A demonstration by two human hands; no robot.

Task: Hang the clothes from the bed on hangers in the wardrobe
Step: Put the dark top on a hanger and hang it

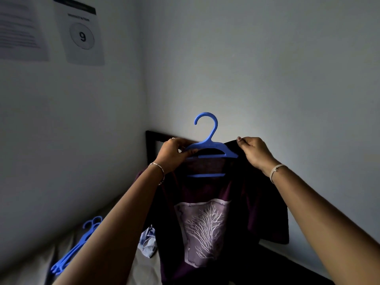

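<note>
Blue plastic hanger (211,143): aloft, bar running left-to-right
Left hand (172,154): grips its left arm
Right hand (255,152): pinches dark purple tree-print T-shirt (205,223) at the shoulder — just beside the hanger's bare right tip

Left hand (172,154) grips blue hanger (211,150); right hand (254,151) pinches dark purple shirt (205,223) shoulder. Spare hangers (76,249) on bed (37,264).
</note>
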